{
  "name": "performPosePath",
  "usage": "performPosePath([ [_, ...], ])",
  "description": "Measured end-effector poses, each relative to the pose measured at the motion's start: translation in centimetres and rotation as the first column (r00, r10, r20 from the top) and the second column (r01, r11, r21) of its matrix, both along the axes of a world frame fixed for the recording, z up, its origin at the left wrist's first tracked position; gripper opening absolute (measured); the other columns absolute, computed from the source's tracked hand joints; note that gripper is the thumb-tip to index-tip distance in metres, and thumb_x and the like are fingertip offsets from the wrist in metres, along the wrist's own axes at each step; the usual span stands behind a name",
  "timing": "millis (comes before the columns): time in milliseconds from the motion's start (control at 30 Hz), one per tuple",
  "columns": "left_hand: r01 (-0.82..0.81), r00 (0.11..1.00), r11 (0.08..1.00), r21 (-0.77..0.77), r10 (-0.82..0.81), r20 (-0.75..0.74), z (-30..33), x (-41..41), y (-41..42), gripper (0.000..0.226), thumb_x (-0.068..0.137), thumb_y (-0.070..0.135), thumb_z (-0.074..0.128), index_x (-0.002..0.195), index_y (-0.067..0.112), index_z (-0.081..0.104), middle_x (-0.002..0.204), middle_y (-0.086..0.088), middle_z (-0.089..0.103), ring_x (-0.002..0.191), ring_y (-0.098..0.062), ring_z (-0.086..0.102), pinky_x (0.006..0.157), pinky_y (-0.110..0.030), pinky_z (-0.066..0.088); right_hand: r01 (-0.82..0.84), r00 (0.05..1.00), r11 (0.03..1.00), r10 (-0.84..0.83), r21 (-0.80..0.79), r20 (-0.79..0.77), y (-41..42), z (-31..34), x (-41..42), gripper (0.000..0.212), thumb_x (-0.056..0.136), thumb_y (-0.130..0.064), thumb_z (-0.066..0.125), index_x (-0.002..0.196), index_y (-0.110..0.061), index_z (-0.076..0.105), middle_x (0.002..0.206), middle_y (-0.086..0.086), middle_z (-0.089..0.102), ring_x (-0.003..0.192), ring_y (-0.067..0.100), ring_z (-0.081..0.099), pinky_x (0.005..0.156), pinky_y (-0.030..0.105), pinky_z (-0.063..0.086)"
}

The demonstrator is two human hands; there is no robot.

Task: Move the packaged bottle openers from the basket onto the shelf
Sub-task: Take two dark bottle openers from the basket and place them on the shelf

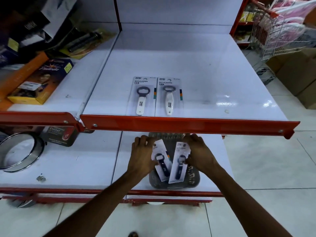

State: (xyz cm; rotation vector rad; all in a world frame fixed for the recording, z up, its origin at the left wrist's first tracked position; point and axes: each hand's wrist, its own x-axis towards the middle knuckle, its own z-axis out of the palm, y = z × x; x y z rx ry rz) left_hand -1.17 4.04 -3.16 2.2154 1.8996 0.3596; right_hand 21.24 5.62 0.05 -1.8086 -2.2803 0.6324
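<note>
Two dark-handled packaged bottle openers, one clamped in the left hand, the other in the right hand, above the grey basket on the lower shelf. Farther off, two white-handled packs flat, side by side, near the upper shelf's red front lip.

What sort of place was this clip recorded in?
Most likely a retail shop aisle selling housewares. White display shelving with a red front rail holds carded bottle openers laid out for sale, boxed goods sit on the neighbouring shelf, and a wire shopping trolley stands at right.
</note>
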Motion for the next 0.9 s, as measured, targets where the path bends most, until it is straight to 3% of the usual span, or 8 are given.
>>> performPosePath([
  [167, 0.037, 0.944, 0.992, -0.124, 0.006, 0.330, 2.5, -0.9, -5.1, 0.027, 0.090, 0.030, 0.067, 0.114, 0.022, 0.059, 0.114, -0.005, 0.071, 0.103, -0.023, 0.064, 0.093, -0.025, 0.047, 0.091, 0.984, 0.990, -0.107, -0.109, -0.145, -4.9, 3.2, 0.5, 0.008, 0.086, -0.021, 0.068, 0.093, -0.023, 0.064, 0.100, 0.006, 0.074, 0.088, 0.021, 0.070, 0.087, 0.030, 0.058],
  [300, 0.109, 0.903, 0.992, 0.065, -0.126, 0.410, 7.5, -1.2, -7.7, 0.014, 0.090, 0.023, 0.067, 0.102, 0.016, 0.069, 0.103, -0.005, 0.075, 0.092, -0.016, 0.066, 0.091, -0.027, 0.056, 0.099, 0.970, 0.995, -0.095, 0.004, -0.223, -8.3, 8.4, 0.1, 0.014, 0.085, -0.021, 0.069, 0.091, -0.032, 0.064, 0.095, -0.011, 0.072, 0.084, 0.007, 0.067, 0.083, 0.018, 0.056],
  [367, 0.121, 0.864, 0.972, 0.203, -0.204, 0.460, 11.2, -1.5, -8.3, 0.017, 0.087, 0.023, 0.069, 0.103, 0.016, 0.070, 0.099, -0.002, 0.075, 0.089, -0.008, 0.064, 0.087, -0.006, 0.049, 0.123, 0.950, 0.989, -0.094, 0.079, -0.297, -9.7, 12.3, 0.4, 0.015, 0.084, -0.023, 0.071, 0.091, -0.034, 0.063, 0.090, -0.023, 0.069, 0.082, 0.003, 0.067, 0.078, 0.013, 0.055],
  [433, 0.105, 0.813, 0.957, 0.272, -0.240, 0.530, 15.7, -1.7, -8.7, 0.019, 0.085, 0.025, 0.070, 0.104, 0.025, 0.068, 0.097, 0.011, 0.073, 0.087, 0.003, 0.061, 0.079, 0.003, 0.042, 0.160, 0.921, 0.971, -0.082, 0.177, -0.380, -10.6, 16.4, 0.7, 0.017, 0.081, -0.023, 0.073, 0.088, -0.035, 0.063, 0.082, -0.027, 0.071, 0.081, 0.000, 0.068, 0.070, 0.008, 0.053],
  [567, 0.101, 0.696, 0.944, 0.313, -0.292, 0.656, 24.2, -0.9, -8.0, 0.029, 0.084, 0.022, 0.074, 0.099, 0.038, 0.055, 0.083, 0.012, 0.076, 0.070, -0.003, 0.068, 0.063, -0.013, 0.052, 0.186, 0.835, 0.939, 0.005, 0.290, -0.551, -10.1, 23.4, 2.4, 0.019, 0.083, -0.013, 0.070, 0.095, -0.026, 0.063, 0.090, -0.014, 0.072, 0.073, 0.007, 0.070, 0.062, 0.014, 0.054],
  [733, 0.095, 0.674, 0.915, 0.393, -0.350, 0.651, 29.7, 1.2, -2.9, 0.027, 0.088, 0.012, 0.071, 0.104, 0.026, 0.054, 0.047, 0.006, 0.054, 0.044, -0.008, 0.043, 0.045, -0.021, 0.041, 0.235, 0.788, 0.924, 0.000, 0.302, -0.615, -4.1, 26.7, 5.4, 0.031, 0.089, -0.018, 0.065, 0.107, -0.040, 0.055, 0.103, 0.002, 0.072, 0.092, 0.022, 0.069, 0.079, 0.051, 0.059],
  [833, 0.067, 0.666, 0.941, 0.332, -0.289, 0.687, 29.9, 2.3, 2.7, 0.027, 0.087, 0.011, 0.072, 0.101, 0.027, 0.056, 0.050, -0.011, 0.051, 0.049, -0.018, 0.046, 0.052, -0.031, 0.050, 0.261, 0.757, 0.945, -0.073, 0.198, -0.650, 0.5, 27.1, 6.3, 0.033, 0.092, -0.017, 0.061, 0.113, -0.039, 0.051, 0.095, 0.023, 0.069, 0.083, 0.041, 0.065, 0.075, 0.046, 0.057],
  [900, 0.066, 0.627, 0.964, 0.256, -0.240, 0.741, 29.5, 3.1, 6.3, 0.026, 0.084, 0.009, 0.075, 0.101, 0.021, 0.059, 0.057, -0.016, 0.055, 0.055, -0.020, 0.052, 0.059, -0.033, 0.055, 0.298, 0.751, 0.944, -0.139, 0.143, -0.646, 3.0, 27.0, 6.7, 0.035, 0.092, -0.014, 0.061, 0.123, -0.024, 0.049, 0.081, 0.014, 0.064, 0.066, 0.031, 0.058, 0.064, 0.035, 0.052],
])
